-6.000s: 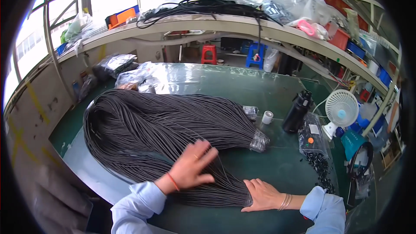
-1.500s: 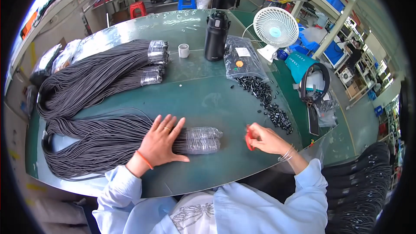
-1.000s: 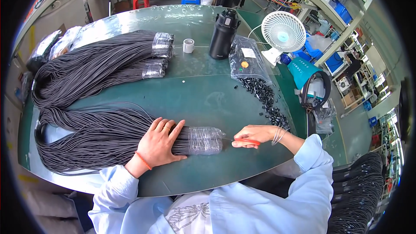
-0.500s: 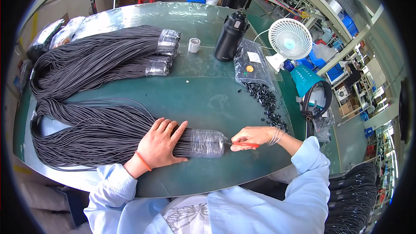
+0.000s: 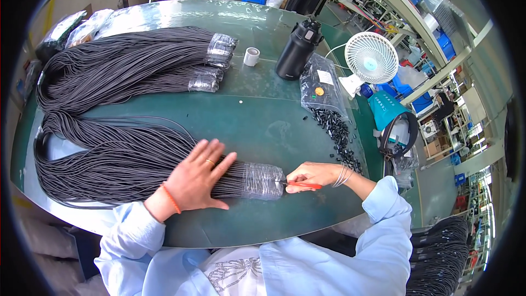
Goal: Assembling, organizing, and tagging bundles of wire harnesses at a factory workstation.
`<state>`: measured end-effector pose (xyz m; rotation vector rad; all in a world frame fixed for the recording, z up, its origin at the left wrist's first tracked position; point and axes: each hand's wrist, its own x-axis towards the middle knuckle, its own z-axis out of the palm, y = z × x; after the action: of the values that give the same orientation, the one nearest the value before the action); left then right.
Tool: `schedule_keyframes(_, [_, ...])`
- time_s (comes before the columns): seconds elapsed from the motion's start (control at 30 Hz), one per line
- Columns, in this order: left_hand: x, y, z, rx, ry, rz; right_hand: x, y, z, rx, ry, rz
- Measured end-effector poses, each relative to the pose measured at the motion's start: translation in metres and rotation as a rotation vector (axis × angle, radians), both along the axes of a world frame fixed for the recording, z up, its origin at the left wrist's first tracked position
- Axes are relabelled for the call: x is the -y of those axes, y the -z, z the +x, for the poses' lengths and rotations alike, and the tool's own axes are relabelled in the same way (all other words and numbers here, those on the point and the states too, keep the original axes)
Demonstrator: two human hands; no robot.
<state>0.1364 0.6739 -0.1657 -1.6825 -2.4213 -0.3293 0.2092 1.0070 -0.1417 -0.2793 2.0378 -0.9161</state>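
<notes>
On the green table [image 5: 268,118] beyond the hands are a second cable bundle [image 5: 131,63], a white roll [image 5: 251,57] and a black bottle [image 5: 297,50], with loose black pieces [image 5: 335,129] scattered to the right. The left hand [image 5: 192,180] lies palm down, fingers [image 5: 223,165] spread, over the near cable bundle [image 5: 120,167]. The right hand [image 5: 309,174] grips a red-handled tool [image 5: 307,186]; the bundle's plastic-wrapped end [image 5: 262,181] is just left of its fingers.
</notes>
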Motion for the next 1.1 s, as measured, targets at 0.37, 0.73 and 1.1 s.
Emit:
schedule_keyframes(0.37, [0.018, 0.008, 0.002, 0.053, -0.137, -0.082, 0.029, -0.008, -0.012, -0.118, 0.011, -0.034])
schedule_keyframes(0.73, [0.024, 0.01, 0.004, 0.148, -0.139, 0.134, 0.067, -0.01, -0.045, -0.034, -0.023, 0.036])
schedule_keyframes(1.1, [0.025, 0.012, 0.007, 0.133, -0.184, 0.207, 0.062, 0.02, -0.11, -0.792, 0.181, 0.144])
